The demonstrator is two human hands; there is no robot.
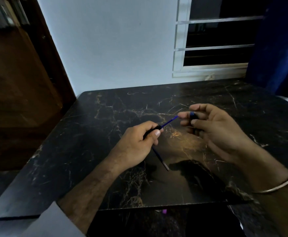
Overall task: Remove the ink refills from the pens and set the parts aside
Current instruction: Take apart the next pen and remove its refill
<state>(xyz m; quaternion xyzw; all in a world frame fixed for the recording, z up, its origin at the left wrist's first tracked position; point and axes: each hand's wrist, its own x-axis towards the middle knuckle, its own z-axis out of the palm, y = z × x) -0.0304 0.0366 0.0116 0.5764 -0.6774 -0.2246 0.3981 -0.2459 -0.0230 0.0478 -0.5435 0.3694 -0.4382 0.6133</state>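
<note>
Progress: while both hands hover over the middle of the tabletop [92,151], I judge one pen half apart, refill not yet out.
Left hand [136,146]: grip closed on a black barrel [152,131], with a blue refill [169,121] sticking out toward the right hand.
Right hand [213,129]: grip curled round a dark piece with a blue band [192,114]; I cannot tell which part.
Done: one refill [160,159] lies on the tabletop below the left hand.
Left: draw out this refill, lay the parts down.
</note>
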